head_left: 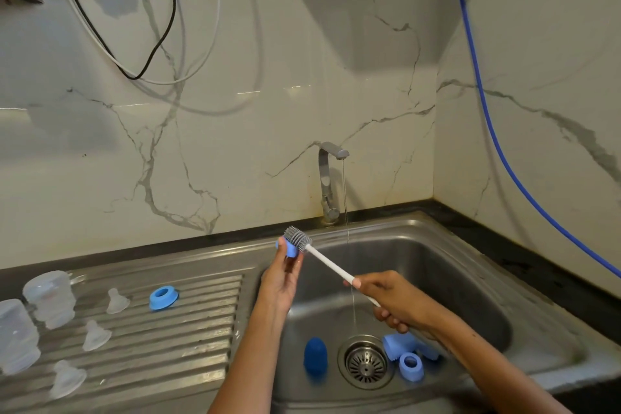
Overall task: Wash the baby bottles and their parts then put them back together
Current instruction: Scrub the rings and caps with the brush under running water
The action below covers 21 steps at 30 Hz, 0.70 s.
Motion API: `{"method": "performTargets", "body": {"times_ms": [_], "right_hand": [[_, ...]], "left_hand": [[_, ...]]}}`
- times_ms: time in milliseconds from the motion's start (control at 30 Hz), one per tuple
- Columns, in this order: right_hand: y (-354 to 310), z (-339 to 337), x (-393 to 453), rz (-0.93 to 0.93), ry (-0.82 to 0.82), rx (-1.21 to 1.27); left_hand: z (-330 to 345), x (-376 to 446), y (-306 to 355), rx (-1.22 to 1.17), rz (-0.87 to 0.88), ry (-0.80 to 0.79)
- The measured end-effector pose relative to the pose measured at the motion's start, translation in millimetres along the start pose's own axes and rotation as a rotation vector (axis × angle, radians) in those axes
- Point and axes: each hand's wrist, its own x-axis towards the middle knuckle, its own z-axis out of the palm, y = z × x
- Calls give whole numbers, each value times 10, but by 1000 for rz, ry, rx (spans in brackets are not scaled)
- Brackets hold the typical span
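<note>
My left hand (pixel 280 282) pinched a blue ring (pixel 289 248) at my fingertips, up above the left edge of the sink (pixel 477 282). My right hand (pixel 395 304) was curled around the white handle of the brush (pixel 327 260). The gray bristle head of the brush was pushed against the blue ring.

A thin line of water (pixel 346 198) fell from the tap (pixel 327 178) into the sink, just behind the brush handle. Down in the sink, a dark blue cap (pixel 315 359) stood left of the drain (pixel 365 362). A light blue ring (pixel 410 366) and another light blue part (pixel 396 344) lay right of the drain, under my right arm.

On the ribbed drainboard (pixel 201 329) to the left lay one more blue ring (pixel 163 296). Three clear nipples (pixel 117 301) sat near it, spread apart. Two clear bottles (pixel 50 297) stood at the far left.
</note>
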Motion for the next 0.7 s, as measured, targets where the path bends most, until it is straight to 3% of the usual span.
{"method": "performTargets", "body": {"times_ms": [233, 400, 600, 700], "right_hand": [[-14, 56, 76, -27, 90, -36], [13, -95, -29, 10, -42, -29], [78, -290, -68, -96, 78, -85], [99, -367, -47, -98, 65, -143]], "left_hand": [[65, -86, -119, 57, -81, -50], [-32, -27, -8, 5, 3, 74], [-166, -2, -27, 648, 282, 130], [-169, -26, -35, 988, 465, 47]]}}
